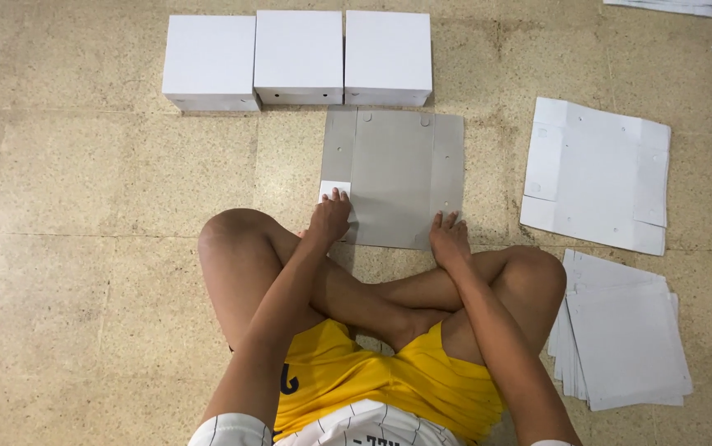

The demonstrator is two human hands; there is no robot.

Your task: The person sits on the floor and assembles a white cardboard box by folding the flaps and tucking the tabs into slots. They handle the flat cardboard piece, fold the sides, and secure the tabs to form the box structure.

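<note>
A flat grey cardboard box blank (397, 173) lies on the floor in front of my crossed legs, grey side up. My left hand (328, 218) presses on its near left corner, where a small white flap (333, 189) is folded over. My right hand (448, 239) rests on the blank's near right edge, fingers spread on the card. Neither hand grips anything.
Three assembled white boxes (298, 58) stand in a row beyond the blank. A white unfolded blank (595, 173) lies to the right, a stack of white blanks (624, 339) sits by my right knee, and more sheets (669, 7) are at the top right.
</note>
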